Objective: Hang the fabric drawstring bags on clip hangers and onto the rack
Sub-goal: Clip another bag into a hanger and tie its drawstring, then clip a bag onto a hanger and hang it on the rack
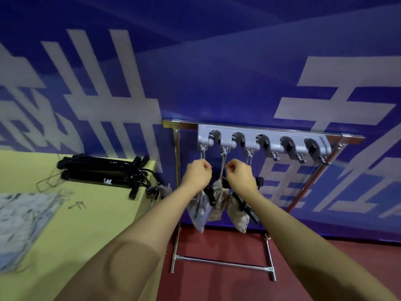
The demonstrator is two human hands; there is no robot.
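**Both hands raised at the rack, fingers curled at the hanger hooks**

Head view: a chrome tube rack [176, 170] stands on the red floor against a blue banner wall [217, 72], with a grey plastic holder bar [260, 140] of five arched slots fixed along its top rail. The left hand [196, 175] and the right hand [239, 178] are up side by side just below the holder bar, both with fingers curled in. They seem to pinch the thin wire hooks or strings coming down from the bar, but the blur leaves it unsure what each one grips. Below the wrists hang patterned fabric drawstring bags [208, 205] on black clip hangers [245, 205], bunched close together; the forearms cover their upper parts, so the clips' hold on the cloth is hidden. The two right-hand slots of the bar hold nothing, and there is open room beneath them down to the rack's foot bar.

To the left, a yellow-green table [97, 213] ends just beside the rack's left post. A heap of spare black clip hangers [104, 170] lies near its far edge, some dangling over the corner. A pale printed cloth pile [23, 218] is cut off by the left edge of the frame and blurred
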